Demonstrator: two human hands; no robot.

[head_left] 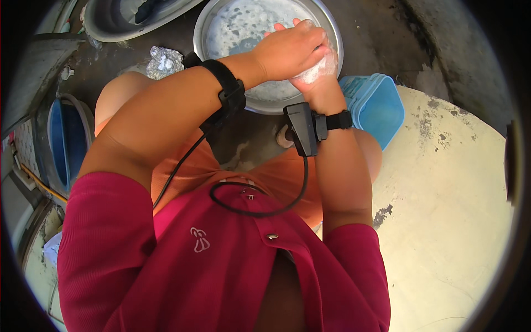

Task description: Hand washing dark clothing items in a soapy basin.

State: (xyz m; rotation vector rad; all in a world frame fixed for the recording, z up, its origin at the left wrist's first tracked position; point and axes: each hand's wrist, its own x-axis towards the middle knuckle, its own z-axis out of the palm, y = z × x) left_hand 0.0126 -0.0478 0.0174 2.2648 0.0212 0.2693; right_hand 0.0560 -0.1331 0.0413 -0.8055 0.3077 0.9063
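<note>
While suds drip back into the basin at twelve o'clock, the left hand wraps closed over the right hand, which seems to grip something soapy.

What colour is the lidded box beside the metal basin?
Light blue; the box shows clearly in the head view, right of the basin.

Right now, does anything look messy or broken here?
Nothing looks broken or spilled. The left hand and right hand rub together, soapy, over a metal basin of sudsy water. A crumpled clear plastic bag lies beside it.
</note>
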